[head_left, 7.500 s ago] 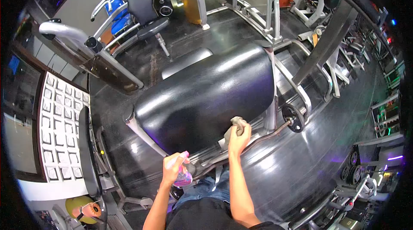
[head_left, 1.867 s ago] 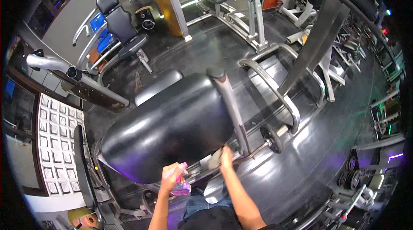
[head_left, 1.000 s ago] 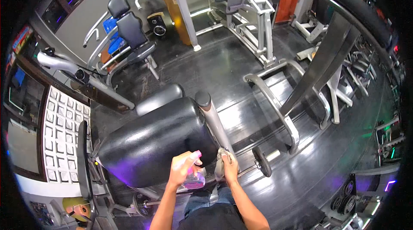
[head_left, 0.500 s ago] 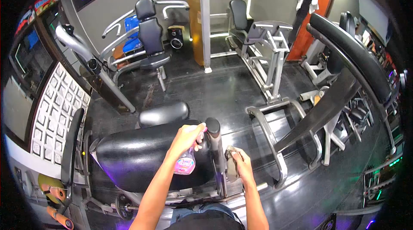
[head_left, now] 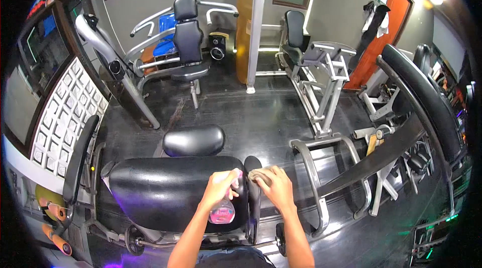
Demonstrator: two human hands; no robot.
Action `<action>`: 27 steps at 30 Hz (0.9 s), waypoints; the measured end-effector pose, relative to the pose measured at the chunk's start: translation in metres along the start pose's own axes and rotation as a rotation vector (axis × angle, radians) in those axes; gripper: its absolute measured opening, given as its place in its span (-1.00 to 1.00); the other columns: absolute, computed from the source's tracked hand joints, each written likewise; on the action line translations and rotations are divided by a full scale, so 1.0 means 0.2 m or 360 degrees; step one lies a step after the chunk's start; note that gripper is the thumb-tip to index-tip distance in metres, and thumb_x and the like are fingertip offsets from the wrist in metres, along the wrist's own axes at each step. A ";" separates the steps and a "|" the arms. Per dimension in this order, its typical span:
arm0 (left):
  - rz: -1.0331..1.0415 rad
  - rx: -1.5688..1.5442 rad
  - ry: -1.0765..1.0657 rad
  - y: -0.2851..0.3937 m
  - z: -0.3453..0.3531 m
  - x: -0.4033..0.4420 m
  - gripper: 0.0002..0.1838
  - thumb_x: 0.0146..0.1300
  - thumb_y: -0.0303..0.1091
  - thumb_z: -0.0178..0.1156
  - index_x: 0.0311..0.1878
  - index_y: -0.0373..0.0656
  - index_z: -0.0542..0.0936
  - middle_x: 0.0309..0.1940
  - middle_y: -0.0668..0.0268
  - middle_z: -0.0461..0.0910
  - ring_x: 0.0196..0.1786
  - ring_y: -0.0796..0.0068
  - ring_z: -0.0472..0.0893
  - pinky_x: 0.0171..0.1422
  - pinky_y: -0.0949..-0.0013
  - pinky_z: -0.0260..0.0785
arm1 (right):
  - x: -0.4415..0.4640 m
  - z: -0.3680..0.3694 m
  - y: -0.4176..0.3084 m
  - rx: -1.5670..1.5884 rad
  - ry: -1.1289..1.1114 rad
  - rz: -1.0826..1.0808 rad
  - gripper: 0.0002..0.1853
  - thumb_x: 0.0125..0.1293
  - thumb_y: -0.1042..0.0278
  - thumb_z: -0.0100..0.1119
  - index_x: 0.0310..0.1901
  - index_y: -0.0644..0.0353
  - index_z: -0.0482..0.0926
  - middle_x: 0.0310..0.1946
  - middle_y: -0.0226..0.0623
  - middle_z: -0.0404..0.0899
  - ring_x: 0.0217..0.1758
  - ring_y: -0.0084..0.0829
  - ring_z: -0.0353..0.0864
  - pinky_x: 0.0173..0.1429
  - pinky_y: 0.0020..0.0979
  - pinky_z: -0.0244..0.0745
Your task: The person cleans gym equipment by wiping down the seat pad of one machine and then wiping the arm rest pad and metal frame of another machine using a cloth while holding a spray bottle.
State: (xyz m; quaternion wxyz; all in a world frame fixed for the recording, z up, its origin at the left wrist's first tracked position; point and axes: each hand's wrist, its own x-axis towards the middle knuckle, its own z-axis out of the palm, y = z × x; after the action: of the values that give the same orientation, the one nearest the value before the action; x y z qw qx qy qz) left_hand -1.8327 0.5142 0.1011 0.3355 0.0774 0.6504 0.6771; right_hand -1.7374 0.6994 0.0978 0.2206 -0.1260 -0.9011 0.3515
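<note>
My left hand [head_left: 217, 190] is closed around the neck of a spray bottle [head_left: 222, 213] with pink liquid and a pink sprayer head. The bottle is over the right part of a large black padded bench [head_left: 165, 187]. My right hand [head_left: 275, 187] grips a greyish cloth [head_left: 257, 175], close beside the black-capped upright post [head_left: 253, 166] at the pad's right end. Whether the cloth touches the post is hard to tell. A smaller black pad [head_left: 194, 140] lies just beyond the large one.
A seated machine [head_left: 189, 42] stands at the back left, a silver-framed machine [head_left: 326, 75] at the back right. Curved metal rails [head_left: 311, 182] are right of my right hand. A barbell plate [head_left: 134, 240] is low at the left, and a tall padded bench [head_left: 427, 97] at the right.
The view has tilted up and shifted. My right hand has moved from the pad's front edge, past the post's side, up to near its top with the cloth. The bottle has stayed in my left hand.
</note>
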 end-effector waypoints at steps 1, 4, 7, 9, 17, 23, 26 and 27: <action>0.0020 -0.0012 0.0017 -0.01 0.00 -0.01 -0.54 0.41 -0.02 0.17 -0.33 -0.31 0.64 -0.55 0.30 0.54 -0.70 0.56 0.48 -0.45 0.36 0.55 | 0.06 0.01 0.00 -0.0171 -0.0160 -0.0015 -0.70 0.21 0.14 0.32 -0.02 -0.08 0.71 -0.17 -0.26 0.62 -0.09 -0.11 0.59 0.00 -0.15 0.54; 0.0017 -0.0006 0.0035 -0.04 -0.02 0.00 -0.56 0.40 -0.07 0.19 -0.40 -0.32 0.63 -0.57 0.29 0.56 -0.70 0.56 0.49 -0.47 0.37 0.54 | 0.26 0.03 0.03 -0.0412 -0.0459 -0.0024 -0.70 0.23 0.07 0.27 -0.05 -0.08 0.72 -0.13 -0.24 0.65 -0.05 -0.08 0.62 0.04 -0.13 0.57; 0.0011 0.0036 0.0010 -0.05 -0.02 0.00 -0.58 0.39 -0.12 0.21 -0.45 -0.32 0.62 -0.59 0.29 0.57 -0.71 0.56 0.50 -0.50 0.40 0.52 | 0.42 0.13 0.14 -0.0580 -0.0614 -0.0122 -0.68 0.21 0.03 0.29 -0.06 -0.05 0.74 -0.01 -0.16 0.68 0.03 -0.02 0.67 0.12 -0.10 0.57; -0.0004 0.0037 -0.0012 -0.03 -0.02 0.00 -0.59 0.37 -0.15 0.23 -0.47 -0.32 0.62 -0.59 0.30 0.58 -0.70 0.55 0.53 -0.53 0.43 0.49 | 0.50 0.20 0.21 -0.0550 -0.0700 -0.0053 -0.66 0.22 0.01 0.29 -0.05 -0.05 0.74 -0.02 -0.15 0.68 0.02 -0.03 0.67 0.11 -0.09 0.57; -0.0073 0.0031 0.0037 -0.02 -0.01 0.00 -0.60 0.37 -0.18 0.21 -0.49 -0.31 0.62 -0.60 0.30 0.58 -0.69 0.53 0.55 -0.56 0.45 0.44 | 0.49 0.14 0.09 -0.0636 -0.0807 -0.0070 -0.70 0.19 0.09 0.30 -0.09 -0.01 0.74 -0.16 -0.17 0.70 -0.08 -0.06 0.70 0.03 -0.12 0.61; -0.0010 0.0036 0.0016 -0.02 -0.02 0.00 -0.61 0.37 -0.21 0.19 -0.50 -0.32 0.61 -0.62 0.30 0.57 -0.69 0.51 0.56 -0.57 0.45 0.42 | 0.23 -0.07 -0.10 -0.0524 -0.0730 -0.0120 -0.71 0.20 0.16 0.30 -0.05 -0.04 0.72 -0.22 -0.17 0.66 -0.13 -0.05 0.68 -0.03 -0.11 0.61; 0.0029 0.0029 0.0012 -0.05 -0.02 0.01 -0.62 0.37 -0.22 0.19 -0.49 -0.33 0.62 -0.62 0.30 0.57 -0.70 0.51 0.55 -0.57 0.44 0.43 | 0.20 -0.10 -0.11 -0.0457 -0.0667 -0.0061 -0.72 0.18 0.12 0.32 -0.07 -0.10 0.73 -0.23 -0.20 0.68 -0.14 -0.07 0.71 -0.08 -0.12 0.62; 0.0057 0.0036 0.0022 -0.06 -0.02 0.01 -0.63 0.36 -0.23 0.19 -0.48 -0.33 0.62 -0.62 0.29 0.58 -0.70 0.51 0.55 -0.57 0.43 0.44 | 0.22 -0.08 -0.10 -0.0457 -0.0655 0.0047 -0.73 0.17 0.12 0.33 -0.08 -0.12 0.74 -0.22 -0.20 0.68 -0.10 -0.10 0.70 -0.06 -0.12 0.61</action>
State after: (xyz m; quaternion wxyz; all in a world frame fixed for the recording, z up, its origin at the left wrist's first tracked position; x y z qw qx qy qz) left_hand -1.8334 0.5111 0.0892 0.3179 0.0882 0.6589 0.6760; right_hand -1.7696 0.7111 0.1345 0.0072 -0.0948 -0.9658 0.2412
